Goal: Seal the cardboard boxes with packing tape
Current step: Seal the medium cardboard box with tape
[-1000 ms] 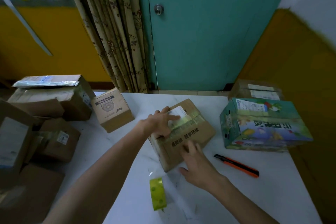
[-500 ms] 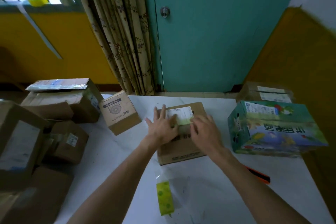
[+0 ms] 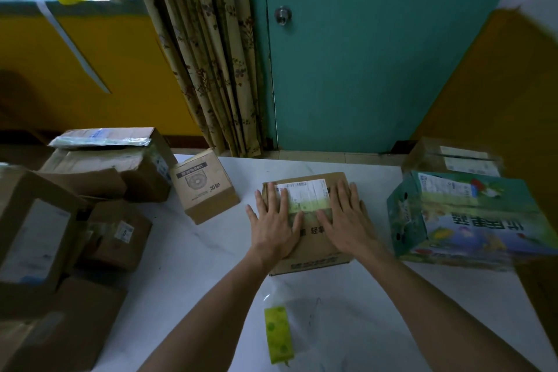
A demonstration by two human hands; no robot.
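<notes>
Table: white top (image 3: pixel 199 251), everything rests on it.
Box pile: brown cartons (image 3: pixel 90 178) crowd the left edge.
Printed carton: green and blue (image 3: pixel 471 220), at the right.
Cardboard box: brown (image 3: pixel 314 254), mid-table, closed, with a white label (image 3: pixel 305 190) and a greenish tape strip (image 3: pixel 308 205) on top.
Left hand: flat (image 3: pixel 273 228), fingers spread, presses the box top's left side.
Right hand: flat (image 3: pixel 347 222), fingers spread, presses the right side.
Tape roll: yellow-green (image 3: pixel 278 334), on the table between the forearms, apart from the box.
</notes>
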